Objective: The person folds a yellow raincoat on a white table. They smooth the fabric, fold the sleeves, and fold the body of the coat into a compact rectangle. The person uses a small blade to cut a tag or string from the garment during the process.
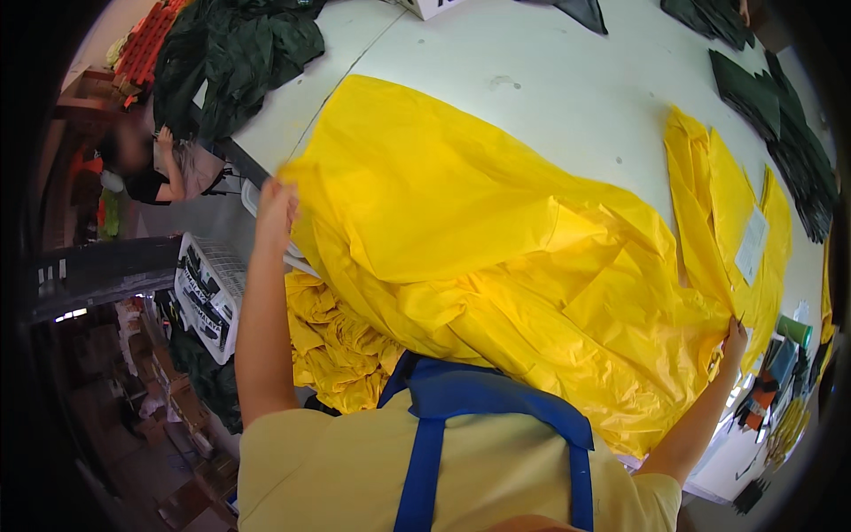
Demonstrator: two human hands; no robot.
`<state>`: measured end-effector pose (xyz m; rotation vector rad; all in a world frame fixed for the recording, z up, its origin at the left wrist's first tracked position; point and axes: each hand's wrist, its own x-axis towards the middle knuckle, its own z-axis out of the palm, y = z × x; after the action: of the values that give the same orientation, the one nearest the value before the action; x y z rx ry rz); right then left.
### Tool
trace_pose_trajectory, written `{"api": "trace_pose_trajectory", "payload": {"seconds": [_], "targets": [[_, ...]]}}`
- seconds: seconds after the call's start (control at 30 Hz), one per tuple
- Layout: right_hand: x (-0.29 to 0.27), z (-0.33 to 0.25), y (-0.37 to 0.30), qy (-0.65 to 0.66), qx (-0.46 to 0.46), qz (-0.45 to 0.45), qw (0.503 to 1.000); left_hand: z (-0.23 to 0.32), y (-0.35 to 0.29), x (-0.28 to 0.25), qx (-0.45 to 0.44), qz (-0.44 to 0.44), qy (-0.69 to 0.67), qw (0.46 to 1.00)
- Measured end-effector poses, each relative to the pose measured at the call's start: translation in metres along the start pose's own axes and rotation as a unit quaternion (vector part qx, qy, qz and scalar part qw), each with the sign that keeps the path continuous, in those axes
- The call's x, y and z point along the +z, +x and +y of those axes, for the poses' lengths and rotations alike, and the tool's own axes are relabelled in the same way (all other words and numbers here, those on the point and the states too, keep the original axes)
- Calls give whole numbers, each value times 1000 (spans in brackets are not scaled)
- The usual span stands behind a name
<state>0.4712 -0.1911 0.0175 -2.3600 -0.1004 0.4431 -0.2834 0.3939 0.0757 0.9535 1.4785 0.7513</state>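
A large sheet of shiny yellow fabric (461, 195) spreads across the white table and over its near edge, creased and bunched toward me. With fingers closed, my left hand (279, 208) grips its left edge, raised over the table's corner. My right hand (736, 339) is pinched on the fabric's right end, low at the right, its fingertips partly hidden. Just beyond that hand lies a folded yellow piece (722, 208) with a pale paper label (752, 244) on it.
Dark green fabric (239, 62) is heaped at the far left, with a person (155, 164) beside it. Folded dark green pieces (771, 124) line the far right of the white table (532, 80). Crumpled yellow fabric (341, 346) and a white basket (213, 293) sit below at the left. Tools (762, 390) lie at the right.
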Motion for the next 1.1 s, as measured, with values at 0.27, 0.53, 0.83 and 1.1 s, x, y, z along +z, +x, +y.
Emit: {"api": "trace_pose_trajectory", "payload": {"seconds": [0.27, 0.53, 0.83, 1.1], "targets": [[19, -11, -6, -204, -122, 20, 971, 48, 211, 129, 131, 61, 412, 899], [30, -16, -19, -64, -40, 93, 993, 35, 268, 78, 257, -57, 410, 873], [-237, -94, -187, 274, -103, 360, 886, 328, 201, -42, 306, -123, 84, 940], [-446, -111, -360, 262, -306, 456, 794, 447, 87, 5, 374, -298, 28, 878]]}}
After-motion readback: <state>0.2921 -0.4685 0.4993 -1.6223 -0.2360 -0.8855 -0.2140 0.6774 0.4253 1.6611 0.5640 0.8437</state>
